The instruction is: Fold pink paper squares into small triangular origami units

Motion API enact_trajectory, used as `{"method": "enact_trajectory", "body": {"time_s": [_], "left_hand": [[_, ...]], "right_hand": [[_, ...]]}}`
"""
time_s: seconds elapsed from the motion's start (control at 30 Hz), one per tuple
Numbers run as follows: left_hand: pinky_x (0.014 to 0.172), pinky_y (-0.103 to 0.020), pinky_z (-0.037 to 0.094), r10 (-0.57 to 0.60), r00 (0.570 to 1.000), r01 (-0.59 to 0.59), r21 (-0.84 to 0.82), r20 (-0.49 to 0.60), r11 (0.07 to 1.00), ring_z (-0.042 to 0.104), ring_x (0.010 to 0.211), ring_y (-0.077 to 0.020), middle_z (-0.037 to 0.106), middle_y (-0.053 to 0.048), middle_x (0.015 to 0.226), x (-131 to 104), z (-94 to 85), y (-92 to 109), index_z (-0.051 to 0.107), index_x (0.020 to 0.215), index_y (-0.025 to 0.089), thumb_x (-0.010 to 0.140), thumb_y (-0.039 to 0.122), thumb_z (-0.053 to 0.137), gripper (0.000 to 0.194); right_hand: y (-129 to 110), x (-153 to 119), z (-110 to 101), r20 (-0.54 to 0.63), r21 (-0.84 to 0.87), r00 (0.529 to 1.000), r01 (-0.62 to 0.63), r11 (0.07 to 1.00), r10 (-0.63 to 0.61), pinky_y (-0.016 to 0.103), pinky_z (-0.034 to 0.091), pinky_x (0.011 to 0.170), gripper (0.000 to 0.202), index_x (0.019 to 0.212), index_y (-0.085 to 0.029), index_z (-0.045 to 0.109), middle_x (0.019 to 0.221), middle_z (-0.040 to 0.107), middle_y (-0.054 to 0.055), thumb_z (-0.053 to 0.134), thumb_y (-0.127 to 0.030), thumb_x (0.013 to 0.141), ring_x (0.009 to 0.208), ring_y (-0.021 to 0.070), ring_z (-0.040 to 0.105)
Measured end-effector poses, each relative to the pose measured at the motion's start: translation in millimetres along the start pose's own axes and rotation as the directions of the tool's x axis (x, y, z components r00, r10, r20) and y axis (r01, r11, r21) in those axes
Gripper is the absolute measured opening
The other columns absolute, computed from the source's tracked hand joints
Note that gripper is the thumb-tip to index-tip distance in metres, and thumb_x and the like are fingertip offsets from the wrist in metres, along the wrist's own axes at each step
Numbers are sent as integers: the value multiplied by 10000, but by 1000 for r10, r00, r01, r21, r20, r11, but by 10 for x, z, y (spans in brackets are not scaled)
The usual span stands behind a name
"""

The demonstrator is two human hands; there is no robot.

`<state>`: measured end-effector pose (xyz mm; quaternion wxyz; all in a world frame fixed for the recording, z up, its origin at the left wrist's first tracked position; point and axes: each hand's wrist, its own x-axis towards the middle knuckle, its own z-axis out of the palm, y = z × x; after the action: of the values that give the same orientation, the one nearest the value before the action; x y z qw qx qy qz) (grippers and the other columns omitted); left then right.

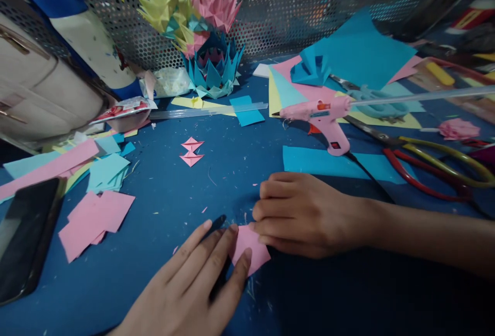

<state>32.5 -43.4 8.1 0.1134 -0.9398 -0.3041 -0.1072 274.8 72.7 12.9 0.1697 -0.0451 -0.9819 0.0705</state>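
A small pink paper square (251, 252) lies flat on the blue tabletop between my hands. Across its left side rest the fingertips of my left hand (197, 279), whose fingers are stretched out and slightly apart. My right hand (305, 214) has its fingers curled in, with thumb and forefinger closed at the square's upper right edge. Farther back on the table sit two small folded pink paper pieces (192, 151), one just behind the other. To the left are a loose pile of pink squares (96, 217) and a stack of light teal squares (108, 171).
A pink glue gun (320, 116) with a long glue stick lies behind my right hand, near red-and-yellow-handled scissors (429, 155) and a blue paper strip (328, 163). Folded paper flowers (211, 62) stand at the back. A phone (29, 233) lies at far left.
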Motion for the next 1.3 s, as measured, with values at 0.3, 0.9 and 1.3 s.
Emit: {"method": "enact_trajectory", "body": {"time_s": [0.3,0.9,1.3], "left_hand": [[1235,-464,164,-92,994,79,-211,-53,974,590,1165,-214,659,-70,1251,8,85,18,659,1236,151,1027,199,430,314],[1244,-441,160,-38,995,19,-203,-94,979,609,1157,-191,704,-56,1196,-23,23,1,669,1198,111,1005,138,426,311],[1230,-479,183,-76,990,54,-177,-122,983,623,1155,-221,696,-86,1220,-28,67,19,696,1154,118,1001,171,481,269]], "right_hand": [[-222,121,56,185,157,859,-505,849,477,310,369,727,175,918,-173,594,923,604,24,628,-344,931,828,167,505],[-204,35,139,-39,78,967,-250,965,253,314,408,781,208,949,-179,652,916,652,23,460,-227,1012,869,157,532],[-173,88,-56,39,-135,999,-14,991,20,337,361,696,272,869,-158,659,890,652,24,429,-122,1011,830,176,490]]}}
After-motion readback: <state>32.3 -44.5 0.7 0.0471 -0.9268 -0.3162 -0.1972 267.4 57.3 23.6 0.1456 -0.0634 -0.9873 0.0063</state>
